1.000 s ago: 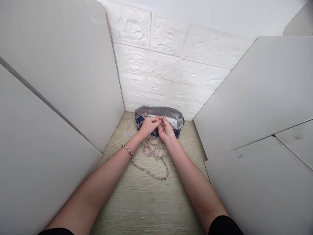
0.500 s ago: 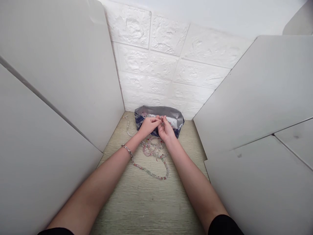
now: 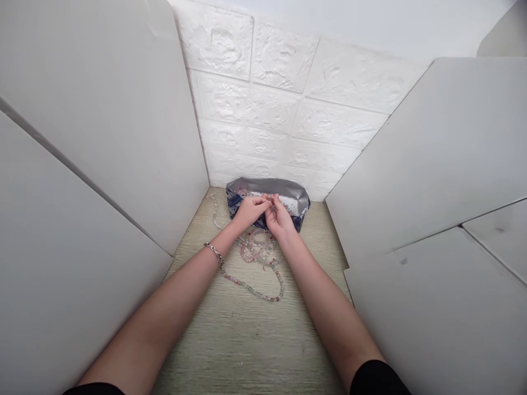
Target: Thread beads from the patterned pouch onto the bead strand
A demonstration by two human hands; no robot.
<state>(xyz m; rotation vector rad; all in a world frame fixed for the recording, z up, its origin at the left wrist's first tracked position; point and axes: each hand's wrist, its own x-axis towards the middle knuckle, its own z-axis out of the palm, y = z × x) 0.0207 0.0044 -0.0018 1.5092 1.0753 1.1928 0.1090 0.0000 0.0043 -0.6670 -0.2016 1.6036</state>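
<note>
My left hand (image 3: 249, 212) and my right hand (image 3: 279, 218) meet fingertip to fingertip over the mouth of a silver and dark blue foil bag (image 3: 293, 196) at the back of the table. Both pinch a small bead or the end of a bead string; the piece itself is too small to make out. A long string of pale pink, green and clear beads (image 3: 260, 253) lies coiled under my wrists and loops toward me. A metal bracelet (image 3: 215, 252) sits on my left wrist.
White boards (image 3: 102, 142) wall in the light wooden table (image 3: 247, 340) on the left and right (image 3: 432, 181). A white embossed brick wall (image 3: 288, 109) closes the back. Another strand of clear beads (image 3: 216, 211) trails along the left board near the bag.
</note>
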